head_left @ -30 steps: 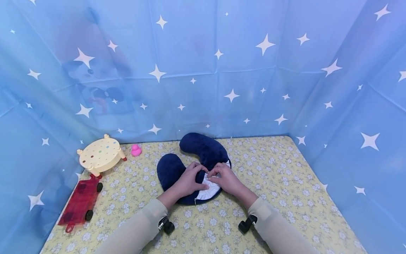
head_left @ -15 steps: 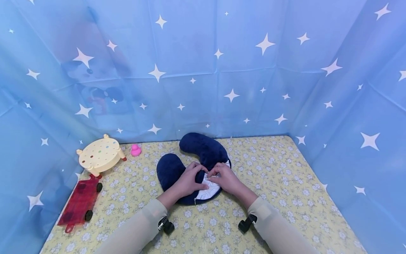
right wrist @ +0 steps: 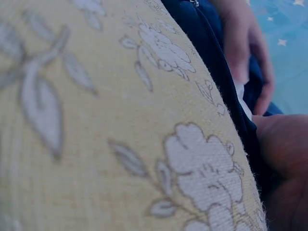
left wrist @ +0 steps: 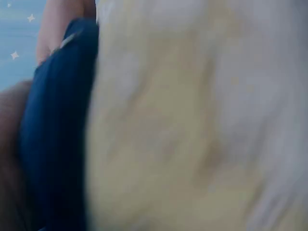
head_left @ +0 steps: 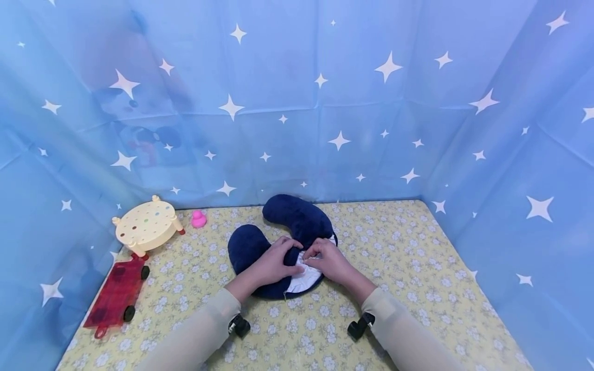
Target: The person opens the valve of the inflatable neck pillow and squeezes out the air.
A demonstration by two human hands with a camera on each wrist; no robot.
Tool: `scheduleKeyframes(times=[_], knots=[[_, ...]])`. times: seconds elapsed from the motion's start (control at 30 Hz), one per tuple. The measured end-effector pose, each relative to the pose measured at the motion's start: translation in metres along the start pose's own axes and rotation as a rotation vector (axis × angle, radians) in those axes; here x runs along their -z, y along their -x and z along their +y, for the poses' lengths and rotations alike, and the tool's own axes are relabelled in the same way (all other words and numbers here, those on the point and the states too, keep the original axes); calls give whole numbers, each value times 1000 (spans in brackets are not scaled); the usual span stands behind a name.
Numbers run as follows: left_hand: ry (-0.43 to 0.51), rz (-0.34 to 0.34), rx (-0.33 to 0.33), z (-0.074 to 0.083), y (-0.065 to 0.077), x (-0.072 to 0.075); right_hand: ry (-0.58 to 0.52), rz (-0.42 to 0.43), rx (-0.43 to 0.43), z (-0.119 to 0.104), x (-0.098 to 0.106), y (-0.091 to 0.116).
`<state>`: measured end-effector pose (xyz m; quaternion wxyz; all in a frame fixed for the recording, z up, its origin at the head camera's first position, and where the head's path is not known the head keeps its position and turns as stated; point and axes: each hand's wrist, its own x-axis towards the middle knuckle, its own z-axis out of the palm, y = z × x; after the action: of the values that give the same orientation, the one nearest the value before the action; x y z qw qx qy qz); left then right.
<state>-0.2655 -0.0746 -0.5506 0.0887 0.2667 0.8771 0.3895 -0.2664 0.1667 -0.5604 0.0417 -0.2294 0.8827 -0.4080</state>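
Note:
A navy plush U-shaped neck pillow (head_left: 299, 216) lies mid-table, its zipped cover open along the bend. White inner fabric (head_left: 303, 280) shows through the gap, and a zipper pull (head_left: 285, 295) hangs at the near edge. My left hand (head_left: 273, 264) grips the cover left of the opening, fingers over the far edge and thumb by the white fabric. Opposite it, my right hand (head_left: 330, 260) pinches at the opening with thumb and fingertips. The right wrist view has the zipper edge of the pillow (right wrist: 211, 43) between both hands; its fingertips are partly hidden.
To the left stands a cream toy table (head_left: 146, 226) with coloured dots. Nearer is a translucent red toy wagon (head_left: 116, 296) with black wheels. A pink rubber duck (head_left: 198, 219) sits toward the back. Blue star-printed curtains (head_left: 362, 103) enclose the floral-covered table (head_left: 394, 288).
My left hand and forearm have shifted very slightly left. The right hand keeps its place at the opening, and the pillow has barely moved.

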Motion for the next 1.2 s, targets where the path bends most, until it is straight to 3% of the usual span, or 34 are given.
scheduleKeyframes(times=[0.07, 0.17, 0.27, 0.37, 0.47, 0.53, 0.63, 0.73, 0.87, 0.97, 1.07, 1.2], knots=[[-56, 45, -19, 1, 0, 14, 7, 6, 8, 1, -1, 0], [-172, 203, -14, -5, 1, 43, 3, 16, 12, 3, -1, 0], [-230, 325, 112, -23, 4, 70, 3, 25, 11, 5, -2, -1], [-151, 305, 249, -42, 11, 85, 7, 15, 1, 6, -3, -1], [-25, 266, 277, -51, 17, 90, 9, 9, 1, 7, -4, 0], [69, 285, 242, -49, 20, 93, 6, 13, 9, 6, -4, 1], [215, 333, 132, -39, 22, 95, -2, 22, 23, 6, -3, 1], [275, 297, 0, -24, 22, 93, -8, 24, 23, 5, -2, 2], [210, 224, -141, -5, 21, 85, -5, 18, 22, 6, -2, 2], [136, 171, -190, 9, 22, 79, 5, 17, 27, 7, -3, 1], [65, 132, -193, 22, 23, 74, 11, 22, 26, 7, -4, 1], [-14, 149, -149, 29, 26, 63, 2, 19, 21, 4, -2, 0]])
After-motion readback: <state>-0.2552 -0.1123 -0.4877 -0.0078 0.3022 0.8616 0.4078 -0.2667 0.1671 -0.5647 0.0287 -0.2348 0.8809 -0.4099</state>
